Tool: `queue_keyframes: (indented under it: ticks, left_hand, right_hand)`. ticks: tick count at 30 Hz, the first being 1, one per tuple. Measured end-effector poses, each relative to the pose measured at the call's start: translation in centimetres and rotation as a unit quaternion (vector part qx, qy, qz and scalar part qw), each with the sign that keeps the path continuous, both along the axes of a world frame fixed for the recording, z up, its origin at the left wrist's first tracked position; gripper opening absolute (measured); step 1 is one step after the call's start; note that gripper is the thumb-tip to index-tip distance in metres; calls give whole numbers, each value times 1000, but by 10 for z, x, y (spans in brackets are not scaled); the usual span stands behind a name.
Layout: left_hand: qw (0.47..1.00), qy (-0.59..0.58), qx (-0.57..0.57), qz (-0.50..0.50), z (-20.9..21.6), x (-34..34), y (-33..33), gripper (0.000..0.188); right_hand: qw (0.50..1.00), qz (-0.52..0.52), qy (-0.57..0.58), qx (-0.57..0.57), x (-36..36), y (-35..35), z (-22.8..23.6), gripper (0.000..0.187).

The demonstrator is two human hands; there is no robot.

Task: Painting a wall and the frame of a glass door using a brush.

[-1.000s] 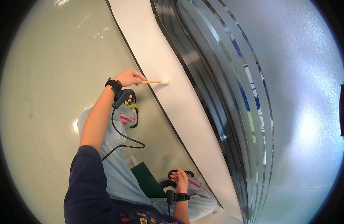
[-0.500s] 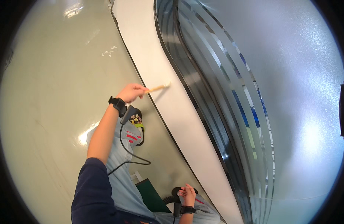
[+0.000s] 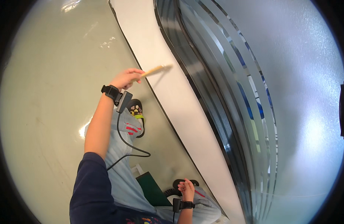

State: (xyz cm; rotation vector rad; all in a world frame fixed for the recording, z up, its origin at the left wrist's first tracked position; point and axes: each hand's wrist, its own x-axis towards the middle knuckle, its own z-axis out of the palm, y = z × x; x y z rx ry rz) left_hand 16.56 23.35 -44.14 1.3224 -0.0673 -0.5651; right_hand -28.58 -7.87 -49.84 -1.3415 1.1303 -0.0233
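Note:
My left hand (image 3: pixel 128 78) grips a slim brush (image 3: pixel 152 71) with a wooden handle and pale bristles. Its bristle end is over the white ledge (image 3: pixel 194 130), blurred, so I cannot tell whether it touches. The hand itself is just left of the ledge's dark edge. Down near my right knee, my right hand (image 3: pixel 187 189) is palm up, fingers loosely bent and apart, with nothing visible in it. Each wrist wears a black strap with a small dark device; a cable (image 3: pixel 124 138) runs from the left one.
Along the ledge's right side runs a dark curved frame (image 3: pixel 202 97) beside a frosted glass panel (image 3: pixel 310 93) with clear stripes. A dark green board-like object (image 3: pixel 152 188) is beneath my legs. My shod foot (image 3: pixel 136 112) is on the glossy pale floor (image 3: pixel 56 112).
My left hand has moved with the brush farther up along the white ledge. The whole view has shifted slightly. My right hand has stayed by the knee.

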Motion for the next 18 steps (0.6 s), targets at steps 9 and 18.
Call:
queue_keyframes:
  ticks: [9,18]
  left_hand:
    - [995,46,-3,87,4,-10,-19,20]
    - [990,21,-9,-138,15,-34,-38,21]
  right_hand:
    - [1000,-11,0,-3,1,-4,4,25]
    - [1000,3,5,3,3,0,1,25]
